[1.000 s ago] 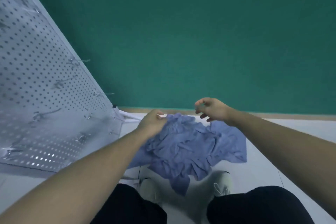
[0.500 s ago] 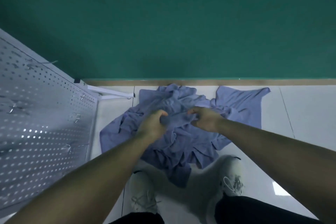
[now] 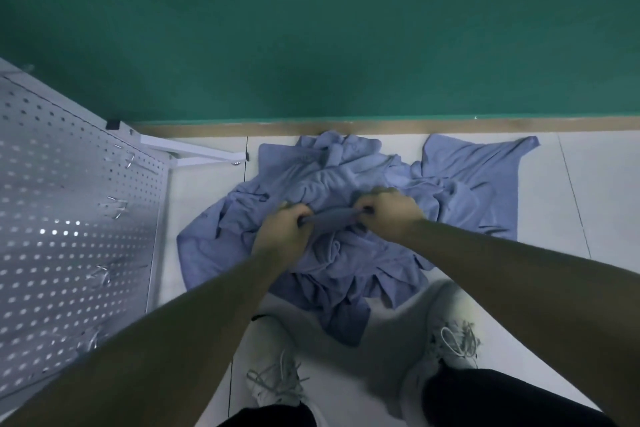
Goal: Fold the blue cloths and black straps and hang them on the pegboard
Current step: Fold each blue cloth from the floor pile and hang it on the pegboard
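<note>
A heap of crumpled blue cloths point(image 3: 346, 263) lies on the pale tiled floor in front of my feet. My left hand point(image 3: 282, 234) and my right hand point(image 3: 389, 217) each grip one end of a stretched edge of blue cloth point(image 3: 330, 217) above the heap. Both fists are curled round the fabric, a short span apart. The white pegboard point(image 3: 62, 218) with metal hooks stands at the left. No black straps are visible.
A green wall point(image 3: 311, 28) with a tan baseboard runs close behind the heap. The pegboard's white foot point(image 3: 194, 154) juts onto the floor beside the cloths. My white shoes point(image 3: 450, 340) stand just below the heap.
My right hand came down from above the heap and took hold of the cloth edge beside my left hand. The view tilted downward, showing more floor and my shoes.
</note>
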`<control>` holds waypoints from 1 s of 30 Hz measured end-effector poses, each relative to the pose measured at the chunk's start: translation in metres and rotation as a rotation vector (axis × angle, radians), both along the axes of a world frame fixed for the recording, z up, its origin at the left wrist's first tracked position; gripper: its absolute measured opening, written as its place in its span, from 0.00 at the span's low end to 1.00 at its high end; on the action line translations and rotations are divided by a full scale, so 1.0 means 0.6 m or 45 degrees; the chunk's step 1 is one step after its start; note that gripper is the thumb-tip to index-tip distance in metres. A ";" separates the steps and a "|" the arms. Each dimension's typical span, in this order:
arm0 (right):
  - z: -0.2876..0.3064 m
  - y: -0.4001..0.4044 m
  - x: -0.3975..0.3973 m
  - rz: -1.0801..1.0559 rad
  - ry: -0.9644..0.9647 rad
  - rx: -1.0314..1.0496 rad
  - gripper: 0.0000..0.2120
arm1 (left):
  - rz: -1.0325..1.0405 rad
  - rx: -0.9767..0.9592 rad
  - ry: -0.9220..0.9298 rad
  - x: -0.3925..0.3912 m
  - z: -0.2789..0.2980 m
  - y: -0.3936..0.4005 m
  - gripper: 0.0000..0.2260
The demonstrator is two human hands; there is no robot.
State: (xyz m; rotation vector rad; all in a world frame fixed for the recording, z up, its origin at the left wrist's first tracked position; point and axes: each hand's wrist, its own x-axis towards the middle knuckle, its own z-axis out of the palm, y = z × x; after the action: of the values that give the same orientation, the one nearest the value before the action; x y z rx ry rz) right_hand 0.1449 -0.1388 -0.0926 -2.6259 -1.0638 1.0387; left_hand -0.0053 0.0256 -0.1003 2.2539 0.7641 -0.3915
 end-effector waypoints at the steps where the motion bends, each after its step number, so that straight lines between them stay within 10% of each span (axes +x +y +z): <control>1: 0.007 -0.005 0.002 -0.018 0.006 0.042 0.12 | -0.010 -0.020 -0.029 0.000 0.011 0.005 0.06; 16: 0.293 -0.009 -0.014 -0.662 0.283 0.769 0.04 | 0.301 -0.179 -0.547 -0.004 0.295 -0.022 0.06; 25: 0.558 -0.069 -0.049 -0.267 0.024 0.817 0.03 | 0.269 -0.030 -0.811 -0.029 0.521 -0.034 0.08; 30: 0.693 -0.123 -0.082 -0.436 0.301 0.902 0.04 | 0.242 0.044 -0.842 -0.059 0.624 -0.067 0.05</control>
State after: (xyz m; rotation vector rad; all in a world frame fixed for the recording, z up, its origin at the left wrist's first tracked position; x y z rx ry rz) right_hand 0.0955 -0.2123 0.3233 -1.9602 -0.7138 0.6997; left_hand -0.0408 -0.0144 0.2744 2.1186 0.6154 0.4448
